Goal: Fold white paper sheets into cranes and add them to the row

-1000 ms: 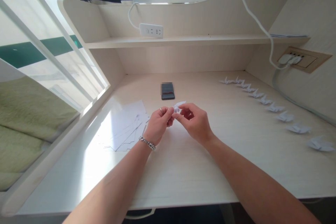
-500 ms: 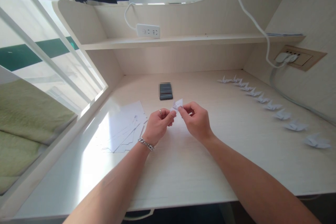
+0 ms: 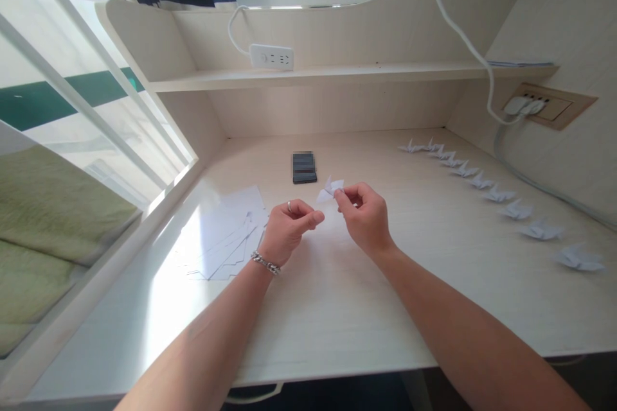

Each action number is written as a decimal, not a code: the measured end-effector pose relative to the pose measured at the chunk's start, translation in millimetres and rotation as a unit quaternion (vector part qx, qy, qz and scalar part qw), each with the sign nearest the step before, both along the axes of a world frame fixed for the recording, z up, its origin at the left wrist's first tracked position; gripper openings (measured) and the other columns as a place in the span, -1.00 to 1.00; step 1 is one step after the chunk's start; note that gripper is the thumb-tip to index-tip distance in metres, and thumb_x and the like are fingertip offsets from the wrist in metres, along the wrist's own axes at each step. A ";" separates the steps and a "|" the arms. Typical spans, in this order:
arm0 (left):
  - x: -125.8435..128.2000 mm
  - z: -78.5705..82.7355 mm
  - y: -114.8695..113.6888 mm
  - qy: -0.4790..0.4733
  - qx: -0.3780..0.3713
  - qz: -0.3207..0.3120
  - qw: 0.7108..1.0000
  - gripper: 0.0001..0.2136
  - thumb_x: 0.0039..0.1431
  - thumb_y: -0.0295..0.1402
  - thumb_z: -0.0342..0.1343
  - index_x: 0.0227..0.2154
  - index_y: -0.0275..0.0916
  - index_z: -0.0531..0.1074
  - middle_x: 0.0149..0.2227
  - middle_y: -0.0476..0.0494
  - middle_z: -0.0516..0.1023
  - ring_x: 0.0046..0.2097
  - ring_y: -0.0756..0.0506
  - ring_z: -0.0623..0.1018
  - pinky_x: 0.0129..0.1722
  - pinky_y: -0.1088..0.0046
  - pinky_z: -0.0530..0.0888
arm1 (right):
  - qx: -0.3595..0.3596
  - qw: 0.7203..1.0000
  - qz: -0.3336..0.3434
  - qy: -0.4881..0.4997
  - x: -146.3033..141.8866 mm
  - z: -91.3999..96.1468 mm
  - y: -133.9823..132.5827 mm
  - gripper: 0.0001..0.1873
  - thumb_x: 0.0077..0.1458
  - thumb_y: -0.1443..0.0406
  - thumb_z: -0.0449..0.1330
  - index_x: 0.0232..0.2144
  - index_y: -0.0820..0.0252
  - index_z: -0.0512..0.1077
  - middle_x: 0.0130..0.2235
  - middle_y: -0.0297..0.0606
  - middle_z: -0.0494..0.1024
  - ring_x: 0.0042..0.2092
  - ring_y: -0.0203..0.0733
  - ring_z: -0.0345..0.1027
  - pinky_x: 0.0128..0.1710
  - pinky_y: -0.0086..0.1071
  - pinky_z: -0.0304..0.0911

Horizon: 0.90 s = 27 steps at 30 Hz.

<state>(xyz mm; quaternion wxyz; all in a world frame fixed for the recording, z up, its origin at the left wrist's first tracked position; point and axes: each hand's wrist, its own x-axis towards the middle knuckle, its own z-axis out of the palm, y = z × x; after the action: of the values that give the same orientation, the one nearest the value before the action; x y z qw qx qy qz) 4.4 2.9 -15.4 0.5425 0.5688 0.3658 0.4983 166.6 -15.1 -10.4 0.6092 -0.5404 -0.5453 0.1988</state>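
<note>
My right hand (image 3: 365,212) pinches a small white paper crane (image 3: 329,189) between thumb and forefinger, just above the desk. One pale wing of the crane reaches out to the left, and the part under my fingertips is hidden. A short way left of the crane is my left hand (image 3: 290,226), with a ring and a chain bracelet. Its fingers are curled and its thumb lies along the forefinger, with nothing seen in them.
A stack of white paper sheets (image 3: 236,212) lies left of my left hand. Beyond my hands rests a dark phone (image 3: 304,167), partly blurred out. Several folded paper cranes (image 3: 499,194) form a line along the right side. A white power strip (image 3: 272,57) stands on the shelf.
My left hand has let go of the paper crane and moved slightly down and left. The crane, held in my right hand, has shifted a little to the right.
</note>
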 end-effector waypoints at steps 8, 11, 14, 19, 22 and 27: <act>3.8 2.7 -0.6 -0.023 -0.041 -0.008 0.999 -0.73 0.06 -0.16 0.27 -0.44 -0.29 0.44 -0.51 -0.02 0.45 -0.47 0.04 0.40 -0.43 0.48 0.33 | 0.046 0.996 -0.028 -0.074 -3.0 -0.6 -1.1 -0.82 0.11 0.19 0.19 -0.44 0.16 0.47 -0.42 -0.29 0.59 -0.43 -0.23 0.43 -0.34 -0.36 0.30; 4.1 3.6 -1.8 -0.022 -0.031 -0.015 0.999 -0.75 0.05 -0.21 0.28 -0.48 -0.29 0.41 -0.55 0.00 0.43 -0.48 0.04 0.39 -0.43 0.49 0.33 | 0.036 0.996 -0.028 -0.073 -2.8 -1.5 0.4 -0.80 0.12 0.17 0.18 -0.43 0.17 0.46 -0.43 -0.28 0.58 -0.42 -0.22 0.43 -0.34 -0.35 0.31; 3.6 4.2 -2.4 -0.036 -0.035 -0.025 0.998 -0.75 0.07 -0.22 0.27 -0.50 -0.28 0.39 -0.55 0.00 0.42 -0.47 0.04 0.40 -0.41 0.49 0.34 | 0.021 0.997 -0.036 -0.060 0.2 -3.4 3.8 -0.78 0.12 0.15 0.18 -0.42 0.18 0.46 -0.43 -0.28 0.57 -0.42 -0.20 0.44 -0.32 -0.34 0.31; 3.7 5.4 -0.3 -0.057 -0.088 0.017 0.994 -0.69 0.09 -0.11 0.21 -0.50 -0.26 0.34 -0.52 0.01 0.40 -0.48 0.03 0.39 -0.44 0.49 0.34 | 0.014 0.997 -0.019 -0.071 1.0 -5.2 4.8 -0.80 0.13 0.17 0.18 -0.40 0.18 0.47 -0.42 -0.29 0.58 -0.41 -0.21 0.43 -0.33 -0.36 0.29; 4.3 5.6 0.5 -0.028 -0.107 0.002 0.994 -0.65 0.08 -0.05 0.20 -0.46 -0.27 0.37 -0.51 -0.01 0.41 -0.47 0.02 0.40 -0.45 0.49 0.33 | 0.017 0.995 0.004 -0.097 -1.9 -4.6 2.5 -0.82 0.13 0.20 0.18 -0.42 0.17 0.46 -0.42 -0.30 0.57 -0.41 -0.23 0.42 -0.35 -0.38 0.27; 3.6 4.5 -0.4 -0.008 -0.099 0.000 0.995 -0.71 0.01 -0.17 0.28 -0.48 -0.30 0.39 -0.50 -0.02 0.43 -0.44 0.03 0.41 -0.40 0.49 0.34 | -0.011 0.994 0.059 -0.096 -2.7 -5.9 2.7 -0.82 0.14 0.18 0.18 -0.39 0.16 0.46 -0.39 -0.31 0.57 -0.40 -0.24 0.42 -0.35 -0.39 0.26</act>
<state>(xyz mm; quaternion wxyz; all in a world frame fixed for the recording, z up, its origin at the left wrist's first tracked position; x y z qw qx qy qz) 8.0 2.5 -10.9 0.5993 0.5081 0.4089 0.4642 163.9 -12.4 -16.3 0.5349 -0.5310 -0.6300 0.1874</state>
